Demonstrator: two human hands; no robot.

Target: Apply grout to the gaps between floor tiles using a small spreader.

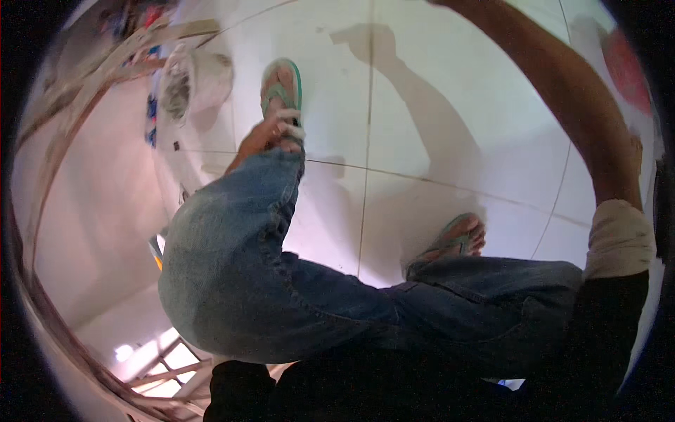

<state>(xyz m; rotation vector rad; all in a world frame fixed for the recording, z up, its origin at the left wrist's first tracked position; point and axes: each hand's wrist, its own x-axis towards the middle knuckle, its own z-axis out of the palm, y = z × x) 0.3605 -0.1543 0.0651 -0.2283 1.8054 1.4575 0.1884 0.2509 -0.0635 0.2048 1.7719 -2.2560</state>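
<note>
My left hand (271, 136) is low beside my left ankle, its fingers curled around something whitish that I cannot make out. Whitish patches show over the fingers. Just beyond it is my left foot in a green flip-flop (298, 77). My right arm (562, 84) stretches forward to the top edge, where the hand passes out of view. On the pale tiled floor (422, 112), a shadow of an arm and hand ends in a flat, straight-edged shape.
A whitish bucket (211, 77) with greyish matter at its mouth is at the far left. Wooden poles (53, 162) run along the left side. My right foot (460, 235) rests on the tiles. A red object (624, 70) shows at the far right.
</note>
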